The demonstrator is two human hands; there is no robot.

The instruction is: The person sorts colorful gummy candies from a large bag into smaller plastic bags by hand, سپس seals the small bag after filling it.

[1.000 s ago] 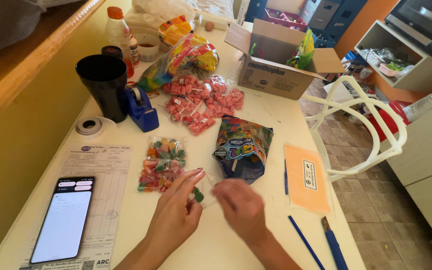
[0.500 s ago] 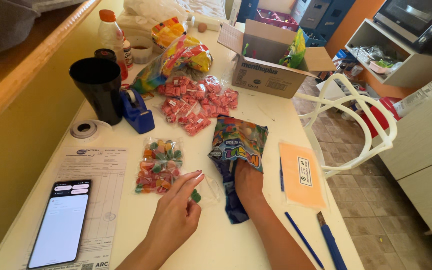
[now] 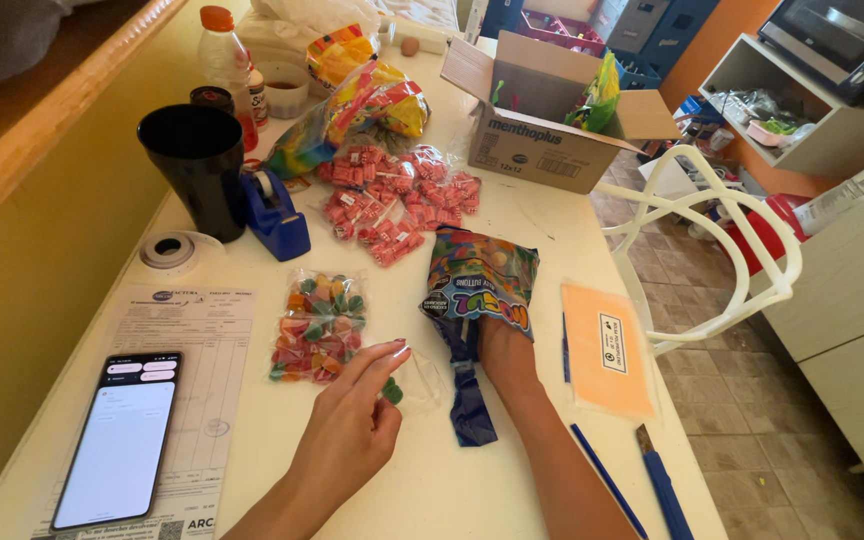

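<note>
Head view, the only one.

Right hand [image 3: 500,352]: pushed inside the mouth of the large colourful candy bag [image 3: 477,290], which lies flat near the table's centre. Fingers are hidden by the bag, so I cannot tell whether they are closed on anything.

Left hand [image 3: 352,420]: at about 8 o'clock from the candy bag, resting on the white table [image 3: 432,480]. Its fingertips [image 3: 392,352] pinch the edge of a small clear bag [image 3: 414,380] that lies just beside the candy bag's lower end. A few green candies sit in the small bag; it looks nearly empty.

At 9 o'clock from the candy bag: a filled clear bag of mixed candies [image 3: 317,325], flat and apart from both hands. At 12 o'clock: a heap of small red-and-white packets [image 3: 392,205], with further colourful bags behind it.

Surroundings: phone [image 3: 120,438] on a printed form at 8 o'clock; tape dispenser [image 3: 277,215] and black cup [image 3: 197,165] at 10 o'clock; open cardboard box [image 3: 547,120] at 1 o'clock; orange sleeve [image 3: 607,350] at 3 o'clock.

Progress, judged: one small bag looks filled, a second barely begun. The candy bag looks well stocked, so most portioning seems left.
</note>
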